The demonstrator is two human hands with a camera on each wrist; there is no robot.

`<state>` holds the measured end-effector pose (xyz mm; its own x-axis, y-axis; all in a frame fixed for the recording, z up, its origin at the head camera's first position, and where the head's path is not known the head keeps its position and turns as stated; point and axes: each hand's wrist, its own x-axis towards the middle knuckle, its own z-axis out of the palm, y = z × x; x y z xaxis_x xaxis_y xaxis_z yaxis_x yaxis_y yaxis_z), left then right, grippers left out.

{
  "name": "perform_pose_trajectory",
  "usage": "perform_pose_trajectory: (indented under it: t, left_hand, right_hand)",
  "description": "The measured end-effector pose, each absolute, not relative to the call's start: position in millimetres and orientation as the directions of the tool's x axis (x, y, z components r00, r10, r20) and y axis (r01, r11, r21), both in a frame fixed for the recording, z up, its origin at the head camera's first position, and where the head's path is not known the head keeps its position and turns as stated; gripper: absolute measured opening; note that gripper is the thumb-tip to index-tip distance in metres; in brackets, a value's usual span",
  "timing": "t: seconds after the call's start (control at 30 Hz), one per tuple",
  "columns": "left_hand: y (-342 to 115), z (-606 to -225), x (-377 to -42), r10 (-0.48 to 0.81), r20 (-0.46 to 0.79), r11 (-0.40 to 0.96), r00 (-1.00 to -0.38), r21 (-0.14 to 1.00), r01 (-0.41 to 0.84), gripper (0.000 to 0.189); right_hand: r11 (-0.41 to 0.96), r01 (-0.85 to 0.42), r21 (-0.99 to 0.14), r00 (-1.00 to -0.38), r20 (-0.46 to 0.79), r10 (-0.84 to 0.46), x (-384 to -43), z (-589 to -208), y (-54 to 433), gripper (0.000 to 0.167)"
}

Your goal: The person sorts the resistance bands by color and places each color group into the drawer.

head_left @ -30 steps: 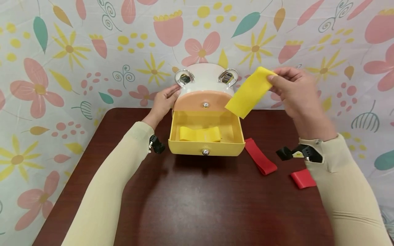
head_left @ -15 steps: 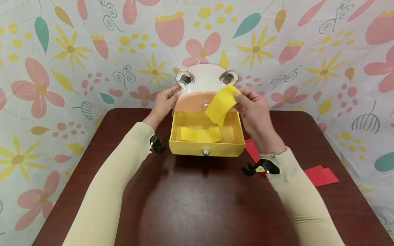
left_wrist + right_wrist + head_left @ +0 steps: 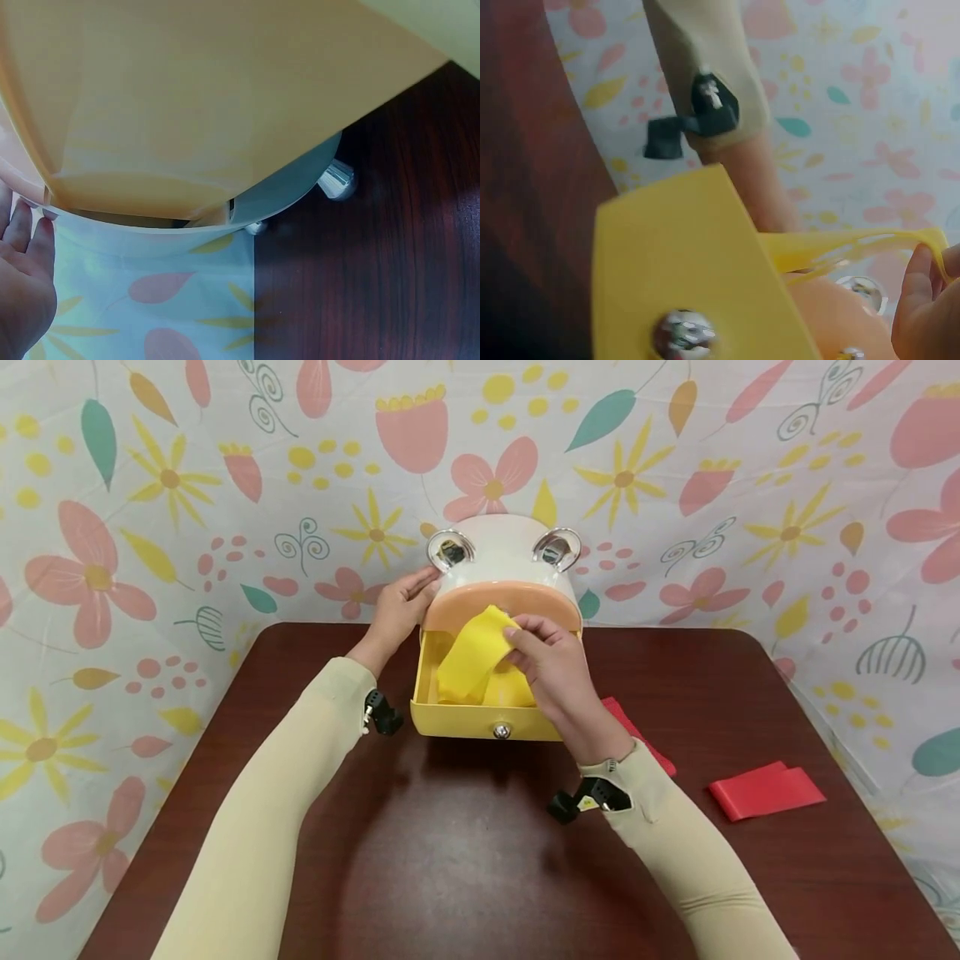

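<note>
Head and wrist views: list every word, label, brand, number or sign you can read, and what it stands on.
No readable text in any view.
Yellow patch on the black right-wrist device: too small to tell whether it bears print.
Yellow drawer and yellow strip: no lettering visible.

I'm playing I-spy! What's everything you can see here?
Table: one, dark brown, in the middle.
Backdrop: one, white with flowers, behind the table.
Box: one, white and orange, on the table.
Drawer: one, yellow, open at the box's front.
Round eyes: two, silver, on the box.
Knobs: two, silver, on drawer and box.
Feet: at least two, silver, under the box.
Yellow strips: two, yellow, one in the drawer, one held.
Red strips: two, red, on the table, right.
Wrist cameras: two, black, one per wrist.
Sleeves: two, cream, at the bottom.
Left hand: one, touching the box.
Right hand: one, pinching a yellow strip.
</note>
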<state>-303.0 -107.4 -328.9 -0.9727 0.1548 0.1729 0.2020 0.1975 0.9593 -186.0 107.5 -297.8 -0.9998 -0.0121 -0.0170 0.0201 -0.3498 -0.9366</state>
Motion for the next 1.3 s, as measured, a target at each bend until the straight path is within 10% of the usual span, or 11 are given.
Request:
perform_pose_trajectory:
  t: [0.57, 0.87, 1.3]
  left_hand:
    - [-108, -329, -303, 0.157, 0.199, 0.188, -0.967, 0.956, 0.227, 0.047]
    - [-108, -331, -303, 0.152, 0.189, 0.179, -0.97, 0.96, 0.216, 0.047]
    - [-109, -331, -304, 0.162, 0.188, 0.178, -0.969, 0.96, 0.216, 0.047]
  right_hand:
    - [-0.049, 0.254, -0.966, -0.966, -0.25, -0.071, -201, -316, 129, 0.003]
    - [0.269, 0.31, -0.912, -0.938, -0.339, -0.068, -214, -317, 141, 0.036]
    - [0.274, 0.344, -0.898, -0.928, -0.369, -0.047, -226, -325, 143, 0.041]
